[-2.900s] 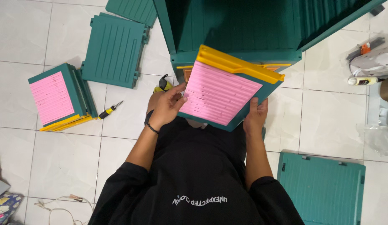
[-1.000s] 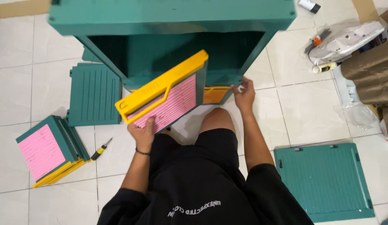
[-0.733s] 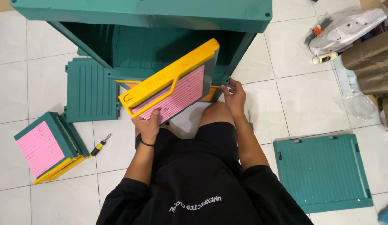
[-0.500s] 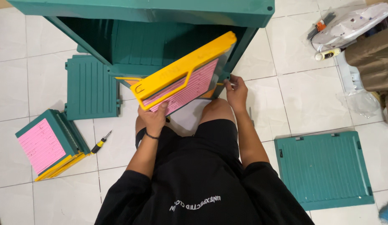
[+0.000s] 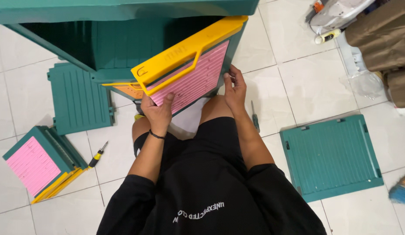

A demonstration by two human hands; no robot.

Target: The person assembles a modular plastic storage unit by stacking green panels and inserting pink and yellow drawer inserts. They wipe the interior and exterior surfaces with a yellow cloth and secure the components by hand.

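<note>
Drawer [image 5: 191, 65]: teal shell, pink slatted base, yellow front with handle; held tilted at the open mouth of the cabinet [image 5: 124, 26], yellow front uppermost and to the far side. Left hand [image 5: 157, 114]: clasped on the drawer's near edge, thumb laid on the pink base, fingers wrapped under and hidden. Right hand [image 5: 235, 89]: set against the drawer's right near corner, fingertips pinched on the teal edge; how firmly cannot be told. Cabinet: teal, lying on the tiled floor [image 5: 298, 78], opening faced toward the person, ribbed inside. A second drawer front [image 5: 126, 89], orange and yellow, is seen low in the cabinet, just left of the held drawer. Ribbed teal panel [image 5: 79, 99]: flat on the floor, left of the cabinet. Drawer stack [image 5: 39, 162]: near left, pink base up, yellow fronts toward the near side. Yellow-handled screwdriver [image 5: 97, 155]: just right of that stack. Green screwdriver [image 5: 254, 118]: on the floor beside the right forearm. Second teal panel [image 5: 331, 157]: flat at near right. Bags and a tube [image 5: 327, 36]: far right.
</note>
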